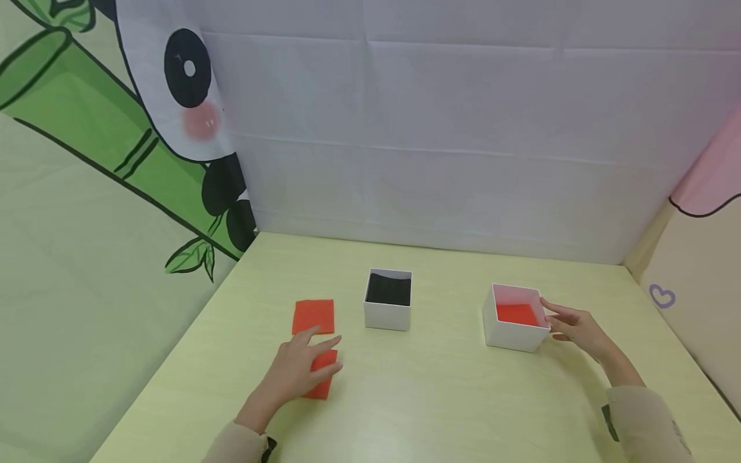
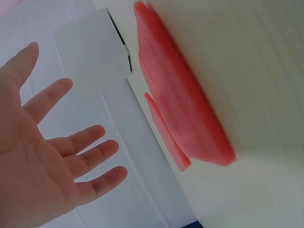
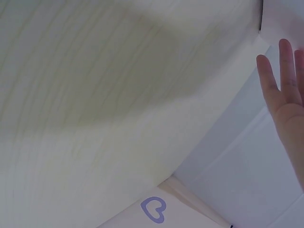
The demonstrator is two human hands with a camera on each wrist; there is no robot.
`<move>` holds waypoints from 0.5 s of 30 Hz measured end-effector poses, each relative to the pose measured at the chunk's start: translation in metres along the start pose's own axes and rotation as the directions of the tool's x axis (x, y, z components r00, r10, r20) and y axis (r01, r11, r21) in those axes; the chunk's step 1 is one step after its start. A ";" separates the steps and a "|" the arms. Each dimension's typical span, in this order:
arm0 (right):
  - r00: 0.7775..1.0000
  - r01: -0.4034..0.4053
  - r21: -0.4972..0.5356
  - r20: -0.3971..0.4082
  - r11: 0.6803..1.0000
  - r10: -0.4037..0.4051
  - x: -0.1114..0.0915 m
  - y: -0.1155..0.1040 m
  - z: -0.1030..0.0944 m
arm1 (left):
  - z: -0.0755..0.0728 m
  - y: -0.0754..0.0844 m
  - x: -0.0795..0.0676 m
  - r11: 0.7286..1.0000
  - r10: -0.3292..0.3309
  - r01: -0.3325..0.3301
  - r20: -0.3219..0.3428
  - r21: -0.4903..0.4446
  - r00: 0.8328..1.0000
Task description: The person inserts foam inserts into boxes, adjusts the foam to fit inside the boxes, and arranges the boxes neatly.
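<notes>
My left hand (image 1: 301, 370), fingers spread, hovers over the nearer red square (image 1: 325, 376) and partly hides it. A second red square (image 1: 313, 316) lies just beyond. In the left wrist view the nearer red square (image 2: 178, 90) looks like a thick, soft folded piece, apart from the fingers of my left hand (image 2: 52, 156). On the right, my right hand (image 1: 579, 329) touches the right side of a white box (image 1: 514, 335) with mostly straight fingers. A red piece (image 1: 517, 314) lies inside that box. The right wrist view catches my right hand (image 3: 289, 104) only in part.
Between the hands, farther back, stands another white open box (image 1: 387, 317) with a black piece (image 1: 389, 289) inside. The pale wooden table (image 1: 440, 399) ends at a whitish cloth backdrop (image 1: 440, 148). A printed cloth (image 1: 87, 270) hangs along the left side.
</notes>
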State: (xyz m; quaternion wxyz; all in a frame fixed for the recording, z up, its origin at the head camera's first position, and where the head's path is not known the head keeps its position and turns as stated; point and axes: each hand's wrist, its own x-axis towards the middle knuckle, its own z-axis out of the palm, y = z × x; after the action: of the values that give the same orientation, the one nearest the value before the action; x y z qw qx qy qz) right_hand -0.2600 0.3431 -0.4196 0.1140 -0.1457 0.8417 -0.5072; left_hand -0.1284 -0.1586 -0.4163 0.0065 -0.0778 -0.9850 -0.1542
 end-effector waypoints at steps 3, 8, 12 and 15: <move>1.000 -0.008 -0.016 0.004 1.000 0.008 0.000 0.001 0.000 | -0.002 -0.007 -0.003 1.000 -0.022 0.022 0.022 0.000 1.000; 0.999 -0.042 -0.035 0.007 0.999 0.042 -0.001 0.001 0.000 | -0.006 -0.020 -0.008 0.998 -0.049 0.050 0.059 -0.031 0.997; 0.999 -0.042 -0.030 0.006 0.999 0.042 0.000 0.002 0.001 | -0.006 -0.030 -0.011 0.996 -0.068 0.074 0.096 -0.057 0.993; 0.999 -0.040 -0.024 0.005 0.999 0.040 0.000 0.001 0.000 | -0.005 -0.036 -0.013 0.995 -0.081 0.088 0.131 -0.051 0.988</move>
State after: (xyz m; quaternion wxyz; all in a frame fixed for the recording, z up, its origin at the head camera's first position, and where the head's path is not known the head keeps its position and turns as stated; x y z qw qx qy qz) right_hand -0.2603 0.3435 -0.4209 0.1248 -0.1316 0.8502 -0.4943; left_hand -0.1212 -0.1958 -0.4230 -0.0660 -0.0460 -0.9810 -0.1768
